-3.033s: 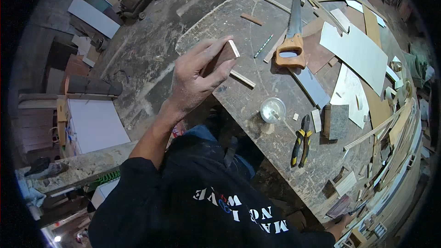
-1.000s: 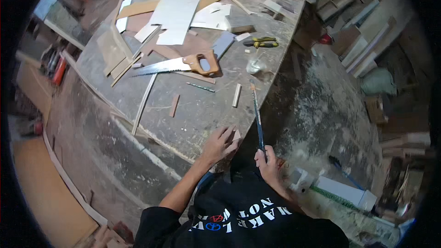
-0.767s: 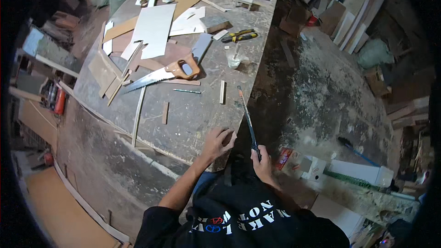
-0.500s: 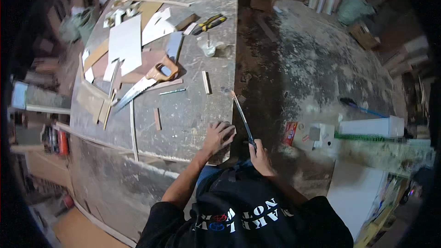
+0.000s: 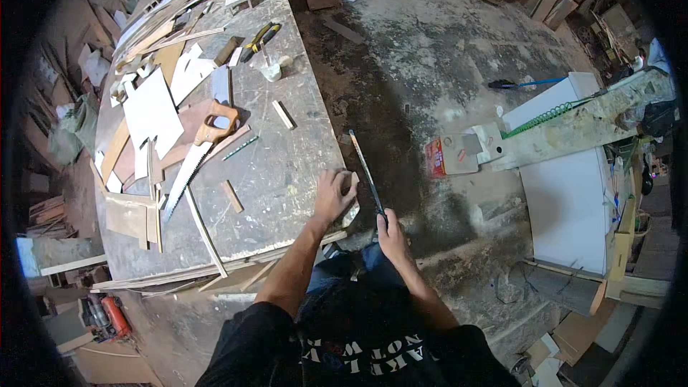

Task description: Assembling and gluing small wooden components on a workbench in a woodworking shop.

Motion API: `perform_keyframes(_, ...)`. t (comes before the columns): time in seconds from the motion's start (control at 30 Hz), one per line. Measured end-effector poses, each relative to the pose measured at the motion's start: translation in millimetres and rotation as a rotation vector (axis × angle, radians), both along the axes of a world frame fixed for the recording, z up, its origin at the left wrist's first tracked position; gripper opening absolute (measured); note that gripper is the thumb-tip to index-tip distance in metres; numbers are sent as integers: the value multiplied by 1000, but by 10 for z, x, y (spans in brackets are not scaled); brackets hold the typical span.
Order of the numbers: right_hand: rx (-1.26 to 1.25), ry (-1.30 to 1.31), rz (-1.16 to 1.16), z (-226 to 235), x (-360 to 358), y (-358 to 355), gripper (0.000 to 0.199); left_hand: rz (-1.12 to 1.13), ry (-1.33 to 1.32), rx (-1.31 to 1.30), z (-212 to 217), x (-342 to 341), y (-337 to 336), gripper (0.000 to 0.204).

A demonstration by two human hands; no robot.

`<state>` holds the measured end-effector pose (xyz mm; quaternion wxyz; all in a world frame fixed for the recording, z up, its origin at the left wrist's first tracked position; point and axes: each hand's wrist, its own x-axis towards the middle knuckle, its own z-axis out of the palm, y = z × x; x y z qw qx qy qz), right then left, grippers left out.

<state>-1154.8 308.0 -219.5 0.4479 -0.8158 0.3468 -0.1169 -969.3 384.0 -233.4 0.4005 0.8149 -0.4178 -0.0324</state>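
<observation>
At the right edge of the workbench (image 5: 287, 186), my left hand (image 5: 332, 196) is closed over a small wooden piece (image 5: 352, 184), mostly hidden by the fingers. My right hand (image 5: 393, 233) grips the handle end of a long, thin, dark file-like tool (image 5: 368, 172) with a rusty-looking tip. The tool is held beyond the bench edge, apart from the wooden piece, its tip pointing away from me. Nearby on the bench lie a short wooden strip (image 5: 284, 115), a reddish wooden strip (image 5: 232, 196) and a dark green pencil-like rod (image 5: 240, 148).
A handsaw (image 5: 188, 172) with a wooden handle lies left on the bench, near white boards (image 5: 153, 109) and scraps. Yellow-black pliers (image 5: 261, 41) and a small cup (image 5: 271, 72) sit farther back. At right, a green coiled hose (image 5: 541, 119) lies along a stained plank (image 5: 573, 131).
The view has swung to the right, so the bench appears farther left. My right hand still grips the tool, now more clearly apart from the bench edge; my left hand remains at the edge.
</observation>
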Motion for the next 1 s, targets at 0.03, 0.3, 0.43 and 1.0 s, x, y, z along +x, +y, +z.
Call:
perform_keyframes(0.03, 77, -21, -32, 8, -12, 14, 27, 10, 40, -57, 1, -1, -10, 30)
perform_keyframes(0.3, -166, 86, 132, 75, 12, 16, 30, -43, -18, -24, -21, 33, -13, 30)
perform_keyframes(0.43, -266, 63, 166, 0, 60, 41, 29, -44, -32, 41, -43, 26, -11, 31)
perform_keyframes(1.0, -257, 251, 298, 246, 247, 150, 68, -97, -107, 39, 16, 38, -40, 30)
